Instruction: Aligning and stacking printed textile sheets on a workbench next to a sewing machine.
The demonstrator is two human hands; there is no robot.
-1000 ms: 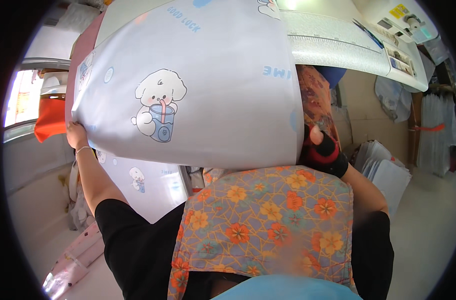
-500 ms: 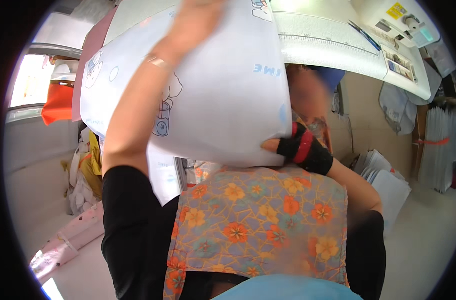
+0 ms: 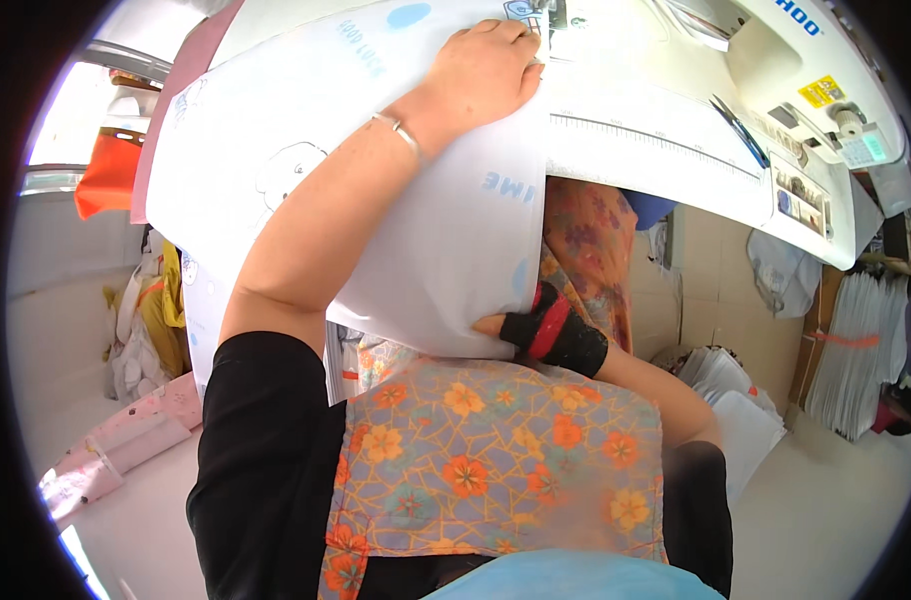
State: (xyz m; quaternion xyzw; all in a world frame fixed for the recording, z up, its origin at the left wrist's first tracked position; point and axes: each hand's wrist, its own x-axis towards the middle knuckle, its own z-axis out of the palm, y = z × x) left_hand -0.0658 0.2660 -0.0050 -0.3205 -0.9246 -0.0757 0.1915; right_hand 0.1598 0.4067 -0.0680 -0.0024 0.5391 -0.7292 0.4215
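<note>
A large white cloth [image 3: 436, 230] with pale blue and line-drawn prints lies over the sewing table and hangs down toward my lap. My left hand [image 3: 484, 75] has its fingers curled on the cloth's right edge, close to the sewing machine's needle area [image 3: 548, 22]. The thumb is bent along that edge, and the fingertips are partly hidden. Lower down, my right hand [image 3: 554, 332], in a black fingerless glove with a red band, grips the hanging lower right corner of the cloth. Its thumb lies on top, and the other fingers are hidden behind.
A white sewing machine [image 3: 786, 60] stands at the far right. On its bed are a ruler scale [image 3: 656, 130], dark tweezers [image 3: 741, 130] and a small parts tray [image 3: 801, 200]. Stacked white pieces [image 3: 856, 350] stand at the right. Orange cloth [image 3: 106, 175] hangs at the left.
My left hand has moved from the cloth's upper middle to its right edge by the needle area. My right hand still holds the lower corner, and the cloth has shifted and sags differently.
</note>
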